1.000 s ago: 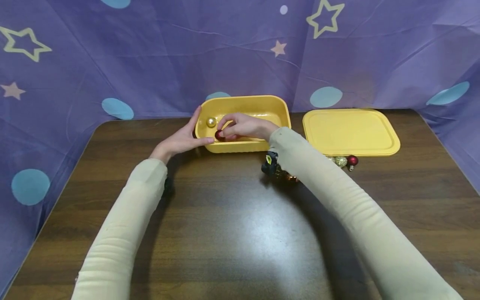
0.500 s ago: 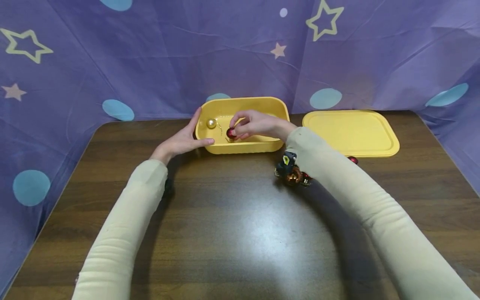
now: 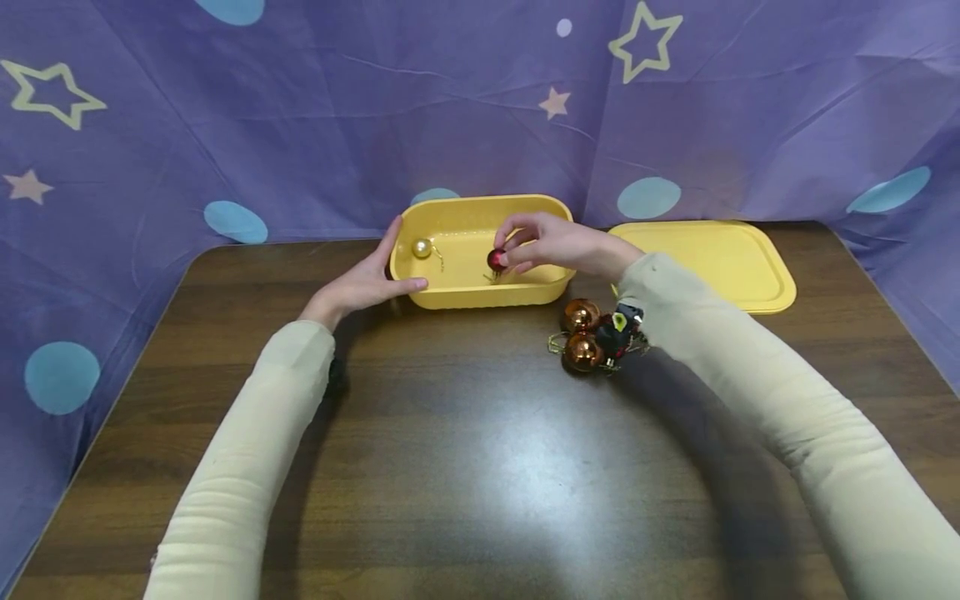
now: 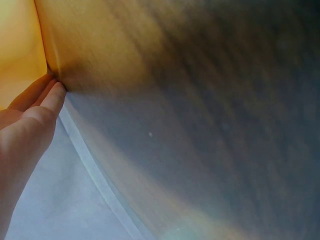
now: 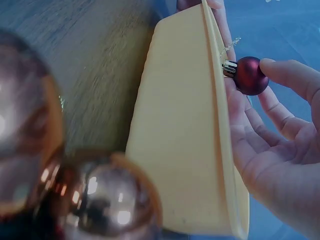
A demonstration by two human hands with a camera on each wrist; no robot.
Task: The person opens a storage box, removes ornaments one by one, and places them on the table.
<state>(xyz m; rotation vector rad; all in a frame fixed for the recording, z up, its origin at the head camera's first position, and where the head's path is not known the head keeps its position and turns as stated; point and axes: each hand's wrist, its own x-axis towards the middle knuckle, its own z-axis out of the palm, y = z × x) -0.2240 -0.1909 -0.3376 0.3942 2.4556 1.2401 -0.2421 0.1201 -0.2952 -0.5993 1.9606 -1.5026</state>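
A yellow plastic box (image 3: pixel 487 297) stands at the back of the table, with a small gold ball ornament (image 3: pixel 422 248) inside near its left end. My left hand (image 3: pixel 362 279) holds that end, thumb along the front rim and fingers against the outer left wall. My right hand (image 3: pixel 558 243) is over the box's right part. Between thumb and fingers it pinches a dark red ball ornament (image 5: pixel 251 76) with a gold cap and a thin gold string. The cap is close to the box rim in the right wrist view.
Two shiny copper ball ornaments (image 3: pixel 582 352) lie on the table in front of the box's right end, close to the right wrist's black camera (image 3: pixel 615 335). The yellow lid (image 3: pixel 720 267) lies to the right, partly behind the right sleeve. A purple patterned cloth (image 3: pixel 480 108) hangs behind.
My right hand has moved right inside the box with the red ornament. The copper ornaments have come into view; the small ornaments by the lid are now hidden by my sleeve. The left hand stays.
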